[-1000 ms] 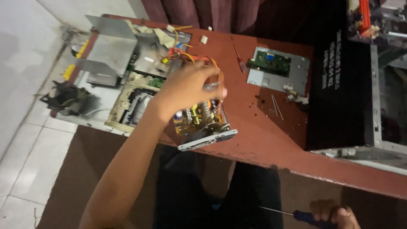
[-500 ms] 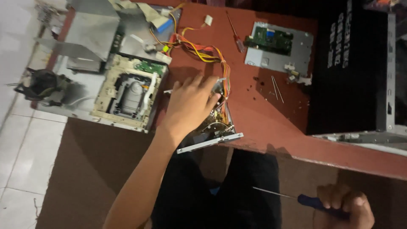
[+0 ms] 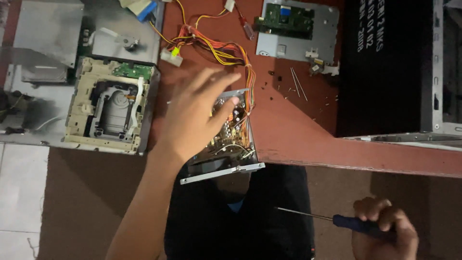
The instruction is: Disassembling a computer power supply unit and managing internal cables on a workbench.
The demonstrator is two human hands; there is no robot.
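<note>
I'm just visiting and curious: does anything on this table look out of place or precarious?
Yes. The opened power supply under the left hand overhangs the table edge. Small loose screws lie scattered nearby.

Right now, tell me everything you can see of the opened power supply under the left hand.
The power supply is a grey metal box with its cover off, showing a board crowded with small components and thin wires. It lies at the near edge of the red-brown table, its front flange overhanging the edge. A bundle of yellow, orange and red cables runs from its far side across the table. The left hand lies spread over it, fingers extended; whether they press on it is unclear.
</note>
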